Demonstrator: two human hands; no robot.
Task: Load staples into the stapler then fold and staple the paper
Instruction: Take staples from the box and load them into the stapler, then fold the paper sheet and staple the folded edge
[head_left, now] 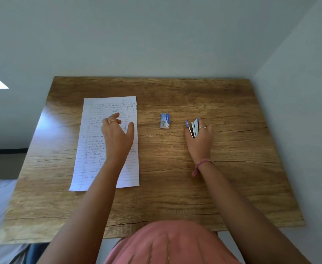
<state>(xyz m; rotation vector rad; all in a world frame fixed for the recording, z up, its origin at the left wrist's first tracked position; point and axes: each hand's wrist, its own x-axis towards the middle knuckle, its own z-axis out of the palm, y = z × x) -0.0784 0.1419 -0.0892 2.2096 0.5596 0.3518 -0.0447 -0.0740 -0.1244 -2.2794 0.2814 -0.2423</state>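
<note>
Left hand (pixel 117 133) hovers over the handwritten lined paper (pixel 106 143), fingers loosely spread. Right hand (pixel 199 139) grips the stapler (pixel 193 127) on the table (pixel 232 187). Writing illegible.

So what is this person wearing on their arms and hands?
Both forearms are bare, with no sleeves in view. The left hand has a thin gold-coloured ring on one finger, and its thumbnail looks painted red. The right hand also wears a thin ring, and a pink band is tied round its wrist with a loose end hanging.
</note>
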